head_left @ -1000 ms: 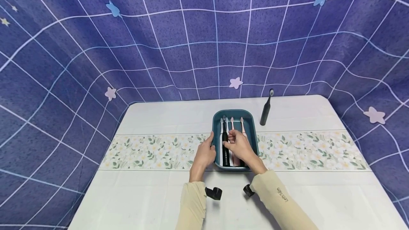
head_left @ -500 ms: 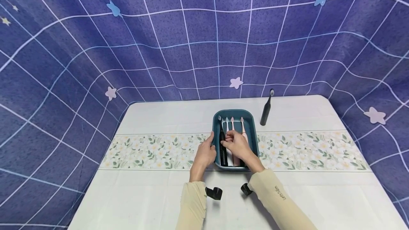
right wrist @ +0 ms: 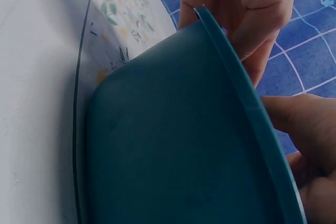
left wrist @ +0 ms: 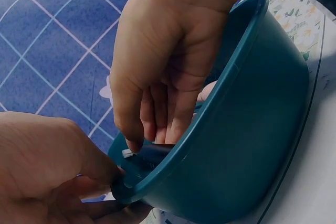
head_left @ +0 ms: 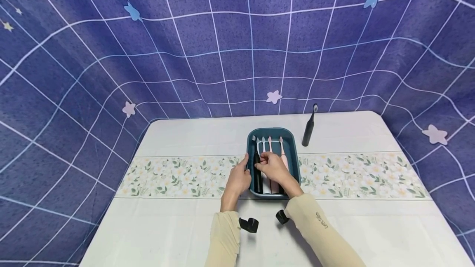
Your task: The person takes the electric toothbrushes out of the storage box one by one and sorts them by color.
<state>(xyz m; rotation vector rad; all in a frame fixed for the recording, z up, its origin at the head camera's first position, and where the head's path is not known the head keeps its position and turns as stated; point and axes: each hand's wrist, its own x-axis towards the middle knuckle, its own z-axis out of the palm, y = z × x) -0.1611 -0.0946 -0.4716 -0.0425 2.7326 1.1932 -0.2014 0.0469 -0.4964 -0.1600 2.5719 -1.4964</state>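
Black toothbrush (head_left: 257, 181) at the teal tray's (head_left: 275, 132) left side is held in the narrow, pinching grip of the right hand (head_left: 275, 168). The tray's left rim is clasped by the left hand (head_left: 238, 179). White toothbrushes (head_left: 264, 146) and pink toothbrushes (head_left: 282, 148) are laid alongside, inside. Near its right side, a second black toothbrush (head_left: 308, 132) is stood on the tabletop (head_left: 167, 226).

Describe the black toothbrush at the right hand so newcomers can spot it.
In the head view, find the teal bin on the white table. Inside, near its left wall, is a toothbrush touched by the right hand. Its black body sets it apart from the pale toothbrushes beside it.
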